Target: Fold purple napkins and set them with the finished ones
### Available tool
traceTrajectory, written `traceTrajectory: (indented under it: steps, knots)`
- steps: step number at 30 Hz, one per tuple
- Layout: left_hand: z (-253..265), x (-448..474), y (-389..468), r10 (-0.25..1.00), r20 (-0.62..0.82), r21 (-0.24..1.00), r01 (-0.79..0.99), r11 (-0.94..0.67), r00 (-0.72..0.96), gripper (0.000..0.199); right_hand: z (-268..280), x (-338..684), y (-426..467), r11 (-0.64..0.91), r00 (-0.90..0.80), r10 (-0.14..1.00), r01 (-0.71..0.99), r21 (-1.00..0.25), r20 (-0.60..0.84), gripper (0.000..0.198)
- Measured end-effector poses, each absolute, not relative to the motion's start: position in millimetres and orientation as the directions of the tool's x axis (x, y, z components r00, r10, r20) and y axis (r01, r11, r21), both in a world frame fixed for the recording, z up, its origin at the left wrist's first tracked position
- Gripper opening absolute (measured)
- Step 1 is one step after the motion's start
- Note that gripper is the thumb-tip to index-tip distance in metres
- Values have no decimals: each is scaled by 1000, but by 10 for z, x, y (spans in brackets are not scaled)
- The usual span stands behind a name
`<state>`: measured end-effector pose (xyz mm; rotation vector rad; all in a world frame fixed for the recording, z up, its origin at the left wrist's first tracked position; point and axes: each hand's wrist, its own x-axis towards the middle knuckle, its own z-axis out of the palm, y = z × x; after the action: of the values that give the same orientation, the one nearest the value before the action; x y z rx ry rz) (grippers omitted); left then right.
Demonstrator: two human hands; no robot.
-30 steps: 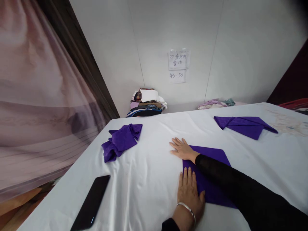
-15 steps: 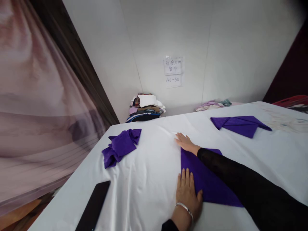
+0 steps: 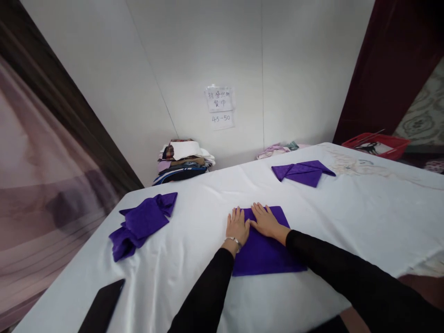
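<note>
A smooth, pale wall [image 3: 190, 51] of seamed panels rises behind a table [image 3: 197, 259] draped in satiny white cloth, softly rucked toward its left edge. A flat purple napkin [image 3: 267, 259], four-sided and matte, lies by the middle of the near edge. On its far part rest the left hand [image 3: 237, 226] and, just beside it, the right hand [image 3: 266, 224], both palm-down with fingers outstretched, gripping nothing. A bunched purple napkin [image 3: 147, 219], all ruffles and points, lies along the left edge; a neatly creased, wing-shaped napkin [image 3: 307, 175] sits near the far edge. Toward the near left corner, a slim black slab [image 3: 102, 305], cut off by the view, may be a phone.
</note>
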<state>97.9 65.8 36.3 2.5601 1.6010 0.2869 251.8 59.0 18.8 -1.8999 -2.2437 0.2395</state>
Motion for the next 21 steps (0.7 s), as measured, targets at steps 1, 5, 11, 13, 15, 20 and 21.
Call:
traceTrajectory:
  steps: [1,5,11,13,15,20,21]
  knots:
    - [319,1023,745,907,74,180,889,-421,414,53,159,2542,603,141,-136,990,960,-243,39,76]
    - [147,1073,908,925,-9,143,916,-375,380,63,53,2798,589,91,-82,996,968,-235,45,81]
    - [109,1044,906,923,-12,129,916,-380,385,63,-19,3361,513,-40,47,999,975,-217,26,78]
    - [127,1050,926,920,-9,151,910,-386,392,63,8,3483,507,-63,68,998,972,-225,14,77]
    - [151,1043,940,919,-1,201,900,-387,395,62,73,3583,488,-68,67,998,959,-275,-12,73]
    - [156,821,700,899,134,351,828,-437,417,55,267,3770,151,-68,78,997,788,-612,-10,64]
    - [140,733,585,877,184,356,801,-481,445,51,286,3782,18,-36,63,998,749,-662,17,63]
